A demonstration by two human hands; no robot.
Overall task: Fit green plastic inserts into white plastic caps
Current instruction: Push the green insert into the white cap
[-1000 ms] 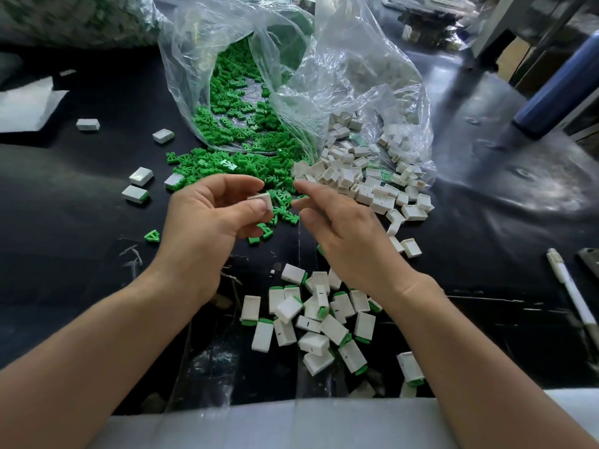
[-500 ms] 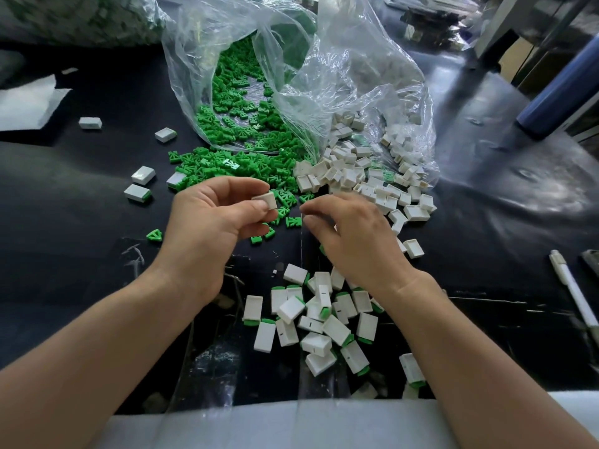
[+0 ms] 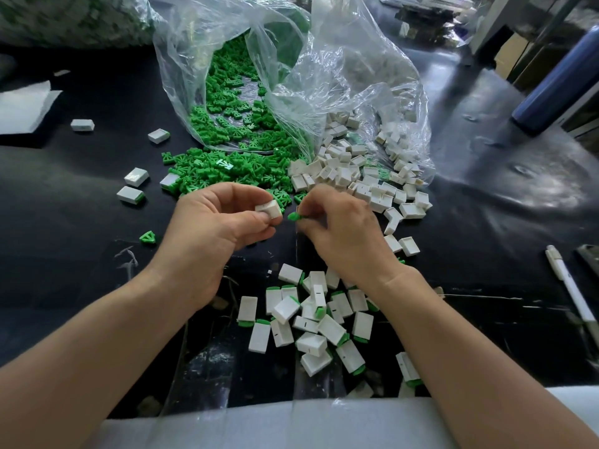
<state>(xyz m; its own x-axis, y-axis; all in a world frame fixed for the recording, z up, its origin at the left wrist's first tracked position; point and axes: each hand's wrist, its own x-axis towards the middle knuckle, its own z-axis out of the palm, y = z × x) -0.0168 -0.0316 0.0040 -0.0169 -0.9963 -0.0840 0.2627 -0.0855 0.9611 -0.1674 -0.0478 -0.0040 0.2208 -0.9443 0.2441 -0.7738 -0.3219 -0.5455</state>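
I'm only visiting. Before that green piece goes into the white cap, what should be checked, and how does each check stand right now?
1. Left hand pinches one white cap: ok.
2. Right hand pinches one green insert: ok.
3. Cap's open end faces the insert: cannot tell.
4. Insert turned the right way: cannot tell, fingers hide most of it.
5. Nothing lies between the two pieces: ok.

Single head-worn view, wide-angle. Faces forward-down onto black table (image 3: 81, 254), close range. Clear bags (image 3: 350, 69) at 12 o'clock, table edge 6 o'clock.
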